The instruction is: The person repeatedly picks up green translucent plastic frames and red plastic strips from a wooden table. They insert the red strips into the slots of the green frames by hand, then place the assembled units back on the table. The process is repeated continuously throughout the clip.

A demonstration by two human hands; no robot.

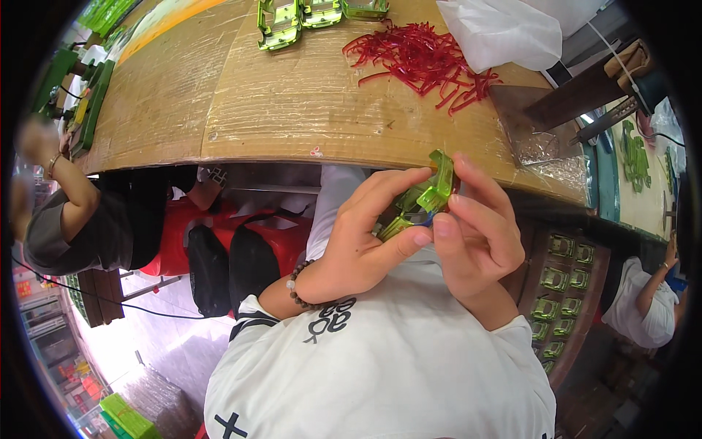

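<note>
Just off the table's near edge, both hands hold a translucent green plastic frame (433, 196). My left hand (369, 230) grips its left and lower side, thumb along the near edge and fingers round the back. My right hand (479, 227) closes on the frame's right side with thumb and fingertips. A small blue spot shows near the right thumb; what it is I cannot make out. Part of the frame is hidden behind the left fingers. On the table beyond lies a heap of thin red plastic strips (424, 58).
Several similar green frames (281, 25) sit at the table's far edge. A white plastic bag (504, 33) lies behind the strips, beside a brown metal stand (541, 110). At right, a board (559, 293) carries rows of green frames. Other people sit at left and right.
</note>
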